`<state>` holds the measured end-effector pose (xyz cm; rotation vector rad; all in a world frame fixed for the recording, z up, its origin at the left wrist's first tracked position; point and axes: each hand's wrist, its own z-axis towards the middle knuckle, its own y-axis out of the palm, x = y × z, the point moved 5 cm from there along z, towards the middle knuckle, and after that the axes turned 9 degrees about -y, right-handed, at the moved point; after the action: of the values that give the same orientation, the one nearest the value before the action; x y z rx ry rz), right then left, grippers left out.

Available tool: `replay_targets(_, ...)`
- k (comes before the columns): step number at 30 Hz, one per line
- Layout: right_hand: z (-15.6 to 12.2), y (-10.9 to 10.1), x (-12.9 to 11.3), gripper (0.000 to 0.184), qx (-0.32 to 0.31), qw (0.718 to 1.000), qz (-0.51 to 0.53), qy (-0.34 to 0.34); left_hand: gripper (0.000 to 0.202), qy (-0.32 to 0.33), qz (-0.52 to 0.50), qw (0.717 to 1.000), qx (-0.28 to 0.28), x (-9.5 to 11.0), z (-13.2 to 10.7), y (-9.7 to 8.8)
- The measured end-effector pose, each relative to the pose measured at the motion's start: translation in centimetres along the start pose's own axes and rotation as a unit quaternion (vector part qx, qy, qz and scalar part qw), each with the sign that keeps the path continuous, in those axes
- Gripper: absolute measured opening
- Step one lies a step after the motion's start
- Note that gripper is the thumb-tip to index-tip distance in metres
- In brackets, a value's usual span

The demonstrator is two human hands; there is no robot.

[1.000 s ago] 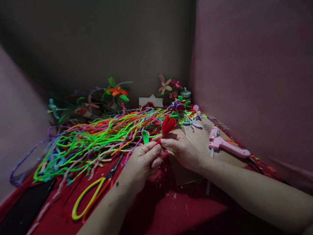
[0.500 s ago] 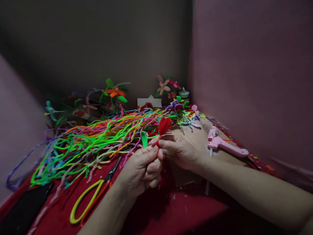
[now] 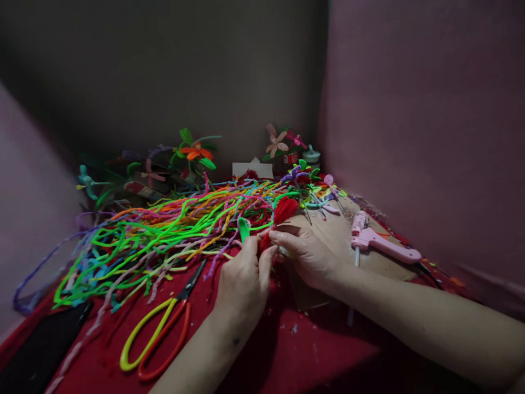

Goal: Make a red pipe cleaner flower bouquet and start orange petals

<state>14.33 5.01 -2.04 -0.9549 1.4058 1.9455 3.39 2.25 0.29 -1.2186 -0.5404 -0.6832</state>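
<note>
Rolled knuckles-up since earlier, the left hand (image 3: pixel 244 279) pinched a green pipe-cleaner loop (image 3: pixel 244 229) beside the red pipe-cleaner flower (image 3: pixel 283 210) gripped by the right hand (image 3: pixel 305 254), best held tight.

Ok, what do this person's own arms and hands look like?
Both forearms are bare, with no sleeves in view. The left hand and right hand wear no gloves, and no ring, watch or bracelet shows. A small dark mark sits on the left forearm.
</note>
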Motion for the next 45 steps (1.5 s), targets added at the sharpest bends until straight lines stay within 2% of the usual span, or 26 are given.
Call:
replay_targets(6,-0.1,-0.5,0.3,0.016,0.022,0.999,-0.037,0.003,0.005,0.012,-0.098,0.995,0.018,-0.2,0.1,-0.5)
replay_targets(10,-0.1,-0.7,0.4,0.018,0.026,0.999,-0.041,0.005,0.009,0.012,-0.087,0.996,0.011,-0.2,0.3,-0.6)
replay_targets(13,0.0,-0.6,0.5,0.018,0.018,0.999,-0.024,0.011,0.012,-0.005,-0.093,0.996,-0.016,-0.2,0.4,-0.6)
replay_targets(16,0.0,-0.3,0.3,0.016,-0.015,1.000,-0.018,0.004,0.014,-0.043,-0.163,0.984,-0.055,-0.2,0.5,-0.5)
replay_targets(19,0.2,-0.1,0.0,0.015,-0.047,0.998,-0.026,-0.013,0.015,-0.097,-0.246,0.960,-0.088,-0.2,0.6,-0.4)
replay_targets(22,0.4,-0.1,-0.1,0.014,-0.053,0.998,-0.027,-0.023,0.014,-0.155,-0.304,0.932,-0.120,-0.2,0.6,-0.1)
replay_targets(27,0.6,-0.2,0.2,0.012,-0.054,0.998,-0.026,-0.003,0.020,-0.239,-0.421,0.850,-0.208,-0.4,0.3,1.0)
replay_targets(30,0.7,-0.3,0.3,0.017,-0.053,0.998,-0.019,-0.002,0.022,-0.251,-0.457,0.816,-0.248,-0.6,0.2,1.4)
replay_targets(41,0.6,-0.2,0.2,0.018,-0.079,0.997,-0.006,0.005,0.020,-0.267,-0.549,0.720,-0.329,0.0,0.0,1.7)
replay_targets(43,0.6,-0.2,0.1,0.016,-0.082,0.997,0.006,-0.002,0.019,-0.266,-0.552,0.712,-0.342,0.0,-0.1,1.7)
replay_targets(45,0.6,-0.3,0.3,0.015,-0.077,0.997,0.009,0.006,0.020,-0.264,-0.539,0.721,-0.346,-0.1,-0.1,1.7)
